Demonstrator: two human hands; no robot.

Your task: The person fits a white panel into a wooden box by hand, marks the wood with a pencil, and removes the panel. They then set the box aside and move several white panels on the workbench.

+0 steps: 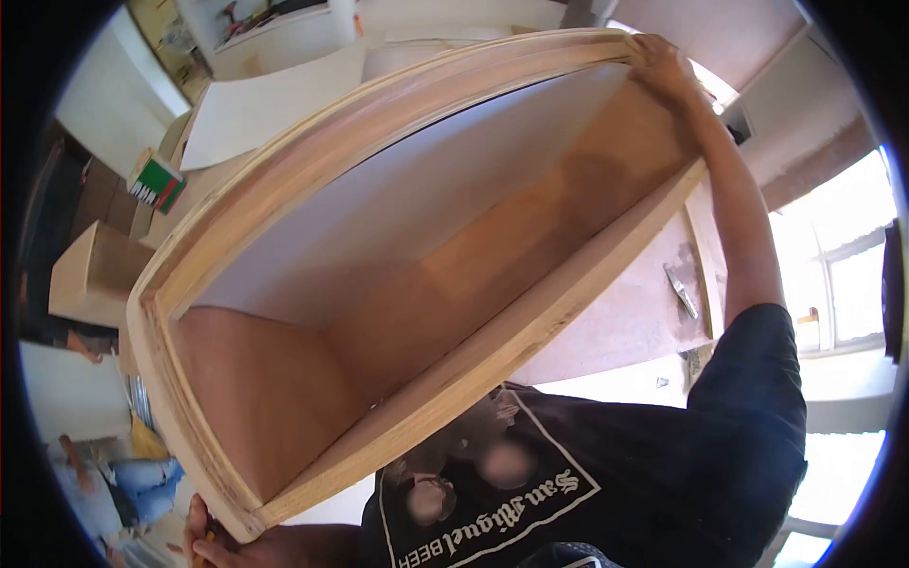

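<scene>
A long open wooden box (530,350), like a drawer or cabinet shell, fills the middle of the head view at a slant. Its inside has brown wood panels and one pale panel (398,180). At the upper right, my right hand (661,71) is closed over the box's far corner. My left hand (213,544) is at the lower left, curled beside the near corner. Something small and yellow-orange shows among its fingers; I cannot make out what. The rest of that hand is partly hidden by the frame's edge.
A white sheet (275,109) lies behind the box, near a green and red tin (156,182). A cardboard-coloured box (99,275) stands at left. A scraper-like tool (681,292) rests on the pale surface at right. Another person's jeans (151,483) show at lower left.
</scene>
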